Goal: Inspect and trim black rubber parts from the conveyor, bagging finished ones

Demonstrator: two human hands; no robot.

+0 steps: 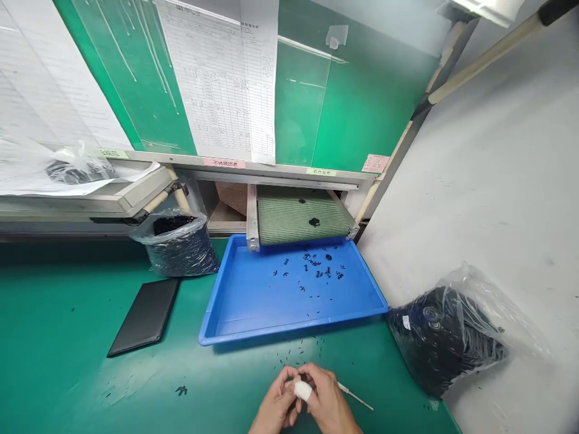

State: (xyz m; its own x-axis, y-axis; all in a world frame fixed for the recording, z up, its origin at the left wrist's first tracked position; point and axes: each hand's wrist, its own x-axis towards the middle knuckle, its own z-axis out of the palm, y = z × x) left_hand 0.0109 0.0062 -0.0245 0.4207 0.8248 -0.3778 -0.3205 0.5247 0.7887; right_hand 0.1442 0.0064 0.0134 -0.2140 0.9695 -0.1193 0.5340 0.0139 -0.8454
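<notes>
From my remote feed, the left side of the green desk mat (54, 325) carried a black padded folder (143, 317), lying at an angle and well back from the near edge. Up and to its right, a transparent plastic bag of black parts (181, 250) stood by the desk's back edge. Next came a blue plastic tray (289, 331), its back rim just under the end of a green mesh chute (301, 220), with small black parts (312, 271) strewn inside. A narrow strip of mat, dotted with black slivers, separated the tray's front rim from the hands. At the near edge, the left hand (275, 404) and right hand (328, 401) had their fingers closed, pinching a white wad (303, 390) between them, with a thin pale stick (355, 396) poking rightward. Farther right, a bulging bag of black parts (441, 337) lay past the mat's right edge on a grey surface (488, 181).
</notes>
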